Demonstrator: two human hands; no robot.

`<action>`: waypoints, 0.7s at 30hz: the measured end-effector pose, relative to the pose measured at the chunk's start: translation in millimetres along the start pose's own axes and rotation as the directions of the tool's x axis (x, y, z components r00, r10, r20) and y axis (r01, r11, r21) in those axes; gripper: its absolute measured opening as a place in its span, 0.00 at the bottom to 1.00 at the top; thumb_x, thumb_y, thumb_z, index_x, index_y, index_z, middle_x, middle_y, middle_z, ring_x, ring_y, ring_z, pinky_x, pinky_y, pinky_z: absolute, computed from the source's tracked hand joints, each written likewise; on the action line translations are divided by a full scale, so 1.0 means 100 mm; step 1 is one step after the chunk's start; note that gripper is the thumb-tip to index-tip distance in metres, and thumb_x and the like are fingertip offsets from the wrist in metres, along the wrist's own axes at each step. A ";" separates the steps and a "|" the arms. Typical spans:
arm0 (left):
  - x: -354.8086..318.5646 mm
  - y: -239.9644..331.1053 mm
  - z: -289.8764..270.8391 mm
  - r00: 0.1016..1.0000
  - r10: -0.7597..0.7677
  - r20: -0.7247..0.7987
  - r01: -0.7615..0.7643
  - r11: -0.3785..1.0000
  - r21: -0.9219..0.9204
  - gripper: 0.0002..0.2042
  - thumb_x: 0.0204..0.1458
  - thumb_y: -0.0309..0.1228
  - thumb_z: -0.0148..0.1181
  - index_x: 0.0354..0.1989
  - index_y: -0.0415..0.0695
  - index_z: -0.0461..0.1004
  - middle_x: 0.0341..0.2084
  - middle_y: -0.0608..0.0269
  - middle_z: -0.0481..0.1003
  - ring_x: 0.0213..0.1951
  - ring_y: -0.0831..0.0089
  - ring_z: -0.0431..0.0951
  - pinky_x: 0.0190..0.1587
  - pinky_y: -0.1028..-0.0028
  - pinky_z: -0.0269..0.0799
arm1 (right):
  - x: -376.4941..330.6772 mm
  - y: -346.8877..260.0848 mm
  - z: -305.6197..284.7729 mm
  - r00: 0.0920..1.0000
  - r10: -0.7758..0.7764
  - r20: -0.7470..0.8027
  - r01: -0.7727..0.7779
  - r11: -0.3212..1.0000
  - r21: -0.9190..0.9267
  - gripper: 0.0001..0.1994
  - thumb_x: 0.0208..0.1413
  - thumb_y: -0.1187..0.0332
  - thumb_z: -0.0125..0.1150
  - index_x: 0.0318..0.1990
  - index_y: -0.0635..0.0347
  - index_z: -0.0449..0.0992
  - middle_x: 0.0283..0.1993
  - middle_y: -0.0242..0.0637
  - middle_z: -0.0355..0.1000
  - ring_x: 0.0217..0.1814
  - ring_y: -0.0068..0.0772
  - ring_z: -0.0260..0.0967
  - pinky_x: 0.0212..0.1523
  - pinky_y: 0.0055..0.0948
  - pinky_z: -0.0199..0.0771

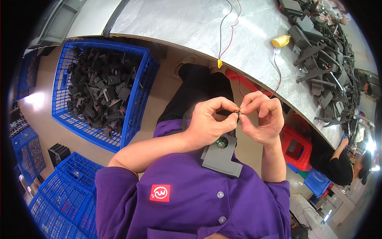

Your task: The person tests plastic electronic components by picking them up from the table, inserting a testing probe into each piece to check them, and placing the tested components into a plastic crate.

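Note:
In front of my chest both hands meet fingertip to fingertip. My left hand (209, 121) is closed in a pinch on a tiny dark piece with a metallic glint (238, 112); it is too small to name. From the other side, the thumb and forefinger of my right hand (263, 117) pinch the same piece. Just below the hands, a flat grey L-shaped plastic part (223, 159) lies against my purple shirt. A round green-rimmed piece (221, 142) sits at its upper end, partly beneath my left hand. What supports the grey part is hidden.
A blue crate (137, 99) full of dark plastic assemblies stands on the left. More blue crates (63, 191) are at lower left. The grey table (179, 20) carries wires, a yellow taped bundle (281, 41) and heaped dark parts (318, 59). Red stool (296, 147) and another person (336, 159) are right.

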State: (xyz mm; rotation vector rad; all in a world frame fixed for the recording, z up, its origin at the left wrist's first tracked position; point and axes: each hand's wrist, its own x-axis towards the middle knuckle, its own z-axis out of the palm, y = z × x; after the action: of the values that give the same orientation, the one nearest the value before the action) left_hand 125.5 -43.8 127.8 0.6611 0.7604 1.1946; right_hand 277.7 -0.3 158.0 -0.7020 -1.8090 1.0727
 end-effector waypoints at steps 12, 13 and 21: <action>0.00 0.03 -0.04 0.997 0.041 0.061 -0.045 0.997 0.067 0.04 0.48 0.17 0.53 0.32 0.34 0.71 0.30 0.64 0.71 0.30 0.85 0.70 0.30 0.84 0.68 | -0.04 -0.12 0.16 0.973 0.136 -0.185 -0.151 0.986 -0.068 0.19 0.34 0.87 0.58 0.26 0.59 0.54 0.25 0.36 0.66 0.33 0.29 0.66 0.30 0.24 0.68; 0.00 0.04 -0.05 0.994 0.045 0.102 -0.055 0.993 0.101 0.06 0.48 0.15 0.52 0.34 0.34 0.71 0.33 0.61 0.71 0.35 0.81 0.71 0.35 0.82 0.69 | -0.05 -0.14 0.17 0.967 0.148 -0.209 -0.166 0.984 -0.070 0.19 0.34 0.87 0.58 0.26 0.59 0.54 0.25 0.35 0.66 0.33 0.29 0.66 0.30 0.24 0.69; 0.01 0.01 -0.07 0.993 0.075 0.089 -0.083 0.992 0.093 0.04 0.50 0.20 0.54 0.33 0.34 0.73 0.29 0.66 0.72 0.30 0.87 0.71 0.29 0.85 0.68 | -0.10 -0.14 0.18 0.958 0.164 -0.236 -0.178 0.983 -0.036 0.18 0.37 0.88 0.59 0.30 0.61 0.57 0.29 0.38 0.68 0.36 0.30 0.68 0.35 0.25 0.72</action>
State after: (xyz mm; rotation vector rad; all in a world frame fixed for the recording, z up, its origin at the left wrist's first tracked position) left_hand 119.2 -41.9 123.9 0.8235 0.7291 1.1993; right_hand 266.1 -21.6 161.9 -0.9917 -1.6047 1.0072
